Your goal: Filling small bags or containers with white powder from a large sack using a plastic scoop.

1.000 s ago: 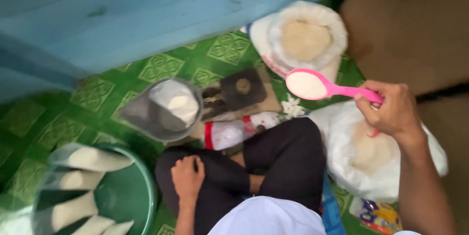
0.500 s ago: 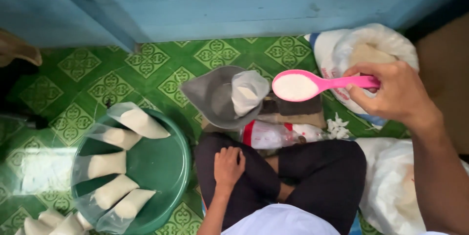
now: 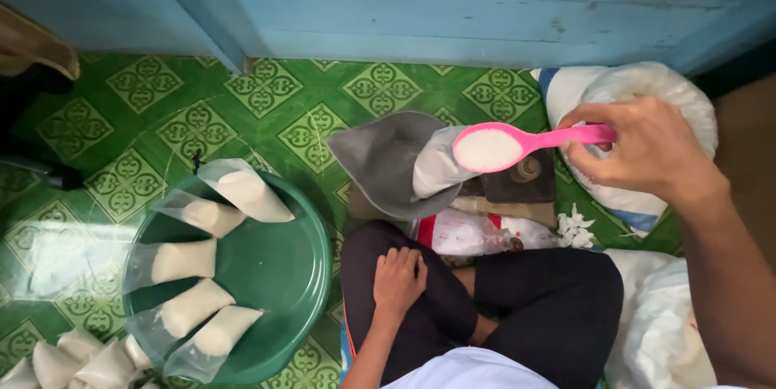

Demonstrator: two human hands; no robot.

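A: Between the right hand (image 3: pixel 647 151) fingers, what's that?
B: A pink scoop (image 3: pixel 517 143), handle pinched tight, its bowl full of white grains just over the bag (image 3: pixel 436 169) in the grey pan (image 3: pixel 380 164).
A: Left hand (image 3: pixel 398 277)?
B: Flat on the knee, fingers loosely together, holding nothing. Green basin (image 3: pixel 283 276) of filled bags beside it.

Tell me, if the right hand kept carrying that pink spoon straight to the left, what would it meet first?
Probably the clear plastic bag in the grey scale pan: the right hand points the pink plastic spoon of white grains at its mouth, though the spoon's height above it is unclear.
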